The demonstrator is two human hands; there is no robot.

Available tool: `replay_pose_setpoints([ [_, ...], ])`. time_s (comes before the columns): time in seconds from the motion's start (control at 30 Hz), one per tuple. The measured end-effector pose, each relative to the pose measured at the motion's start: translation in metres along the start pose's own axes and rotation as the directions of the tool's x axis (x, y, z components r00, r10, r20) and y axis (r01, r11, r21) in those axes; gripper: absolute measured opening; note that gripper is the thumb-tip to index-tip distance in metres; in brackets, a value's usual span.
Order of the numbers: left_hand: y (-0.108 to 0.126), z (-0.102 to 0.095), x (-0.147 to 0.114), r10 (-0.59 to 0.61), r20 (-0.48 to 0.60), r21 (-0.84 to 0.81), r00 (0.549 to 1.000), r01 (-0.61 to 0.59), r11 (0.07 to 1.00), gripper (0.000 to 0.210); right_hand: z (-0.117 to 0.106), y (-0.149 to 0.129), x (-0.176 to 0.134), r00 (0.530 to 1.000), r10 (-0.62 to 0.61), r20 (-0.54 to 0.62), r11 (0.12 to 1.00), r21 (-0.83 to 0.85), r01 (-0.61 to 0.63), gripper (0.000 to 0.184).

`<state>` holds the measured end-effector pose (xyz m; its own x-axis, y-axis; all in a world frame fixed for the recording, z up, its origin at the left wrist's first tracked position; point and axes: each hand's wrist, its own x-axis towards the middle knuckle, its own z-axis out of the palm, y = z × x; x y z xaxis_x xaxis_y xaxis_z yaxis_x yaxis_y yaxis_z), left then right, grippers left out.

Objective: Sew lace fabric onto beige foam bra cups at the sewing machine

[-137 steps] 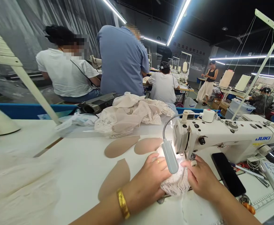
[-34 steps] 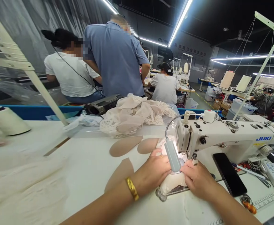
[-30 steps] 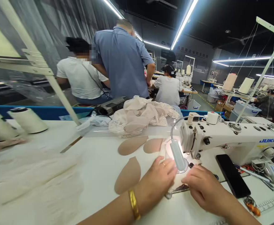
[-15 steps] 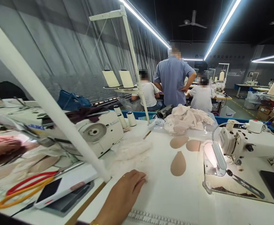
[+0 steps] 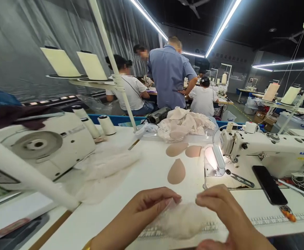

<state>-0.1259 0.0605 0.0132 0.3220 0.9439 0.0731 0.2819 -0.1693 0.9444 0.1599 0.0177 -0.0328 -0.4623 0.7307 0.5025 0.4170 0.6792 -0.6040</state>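
Now left hand (image 5: 152, 205), right hand (image 5: 217, 203) pinching lace piece (image 5: 179, 220); table (image 5: 146, 173) beneath.

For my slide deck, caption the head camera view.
Both hands, left hand and right hand, pinch a white lace piece beside a sewing machine.

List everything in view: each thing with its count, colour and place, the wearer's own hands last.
lace piece: one, white, at the table's near edge between both hands
pads: three, tan, flat on the table left of the lamp
sewing machine: one, white, right side of the table
lamp: one, grey, lit, at the machine's needle end
scissors: one pair, dark, on the machine bed
phone: one, black, lying in front of the machine
fabric heap: one, cream, far edge of the table
second machine: one, white, at left
thread cones: two, pale yellow, on the stand at left
left hand: pinching the lace piece's left edge
right hand: pinching its right edge
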Motion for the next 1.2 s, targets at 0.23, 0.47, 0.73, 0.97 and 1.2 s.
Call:
replay_pose_setpoints([
  [0.23,-0.002,0.030,0.019,-0.074,-0.055,-0.084,0.996,0.069,0.994,0.042,0.025,-0.004,0.038,0.978,0.195,-0.074,0.964,0.198,-0.177,0.009],
  [0.47,-0.035,0.044,0.026,-0.104,-0.027,-0.109,0.994,0.100,0.989,0.069,0.012,-0.005,0.031,0.954,0.299,-0.005,0.896,0.347,-0.279,0.008],
  [0.73,-0.027,0.055,0.020,-0.100,0.219,-0.136,0.971,0.132,0.982,0.052,0.015,0.014,0.039,0.827,0.562,-0.014,0.574,0.727,-0.377,0.045],
  [0.97,-0.016,0.030,0.038,-0.158,0.283,0.159,0.946,0.116,0.980,0.057,-0.019,0.028,0.037,0.764,0.453,0.460,0.396,0.664,-0.635,0.051],
  [1.2,0.006,0.018,0.118,0.160,0.121,0.619,0.980,-0.201,0.759,0.032,-0.004,0.073,0.051,0.786,0.594,0.173,0.540,0.638,-0.549,0.051],
])
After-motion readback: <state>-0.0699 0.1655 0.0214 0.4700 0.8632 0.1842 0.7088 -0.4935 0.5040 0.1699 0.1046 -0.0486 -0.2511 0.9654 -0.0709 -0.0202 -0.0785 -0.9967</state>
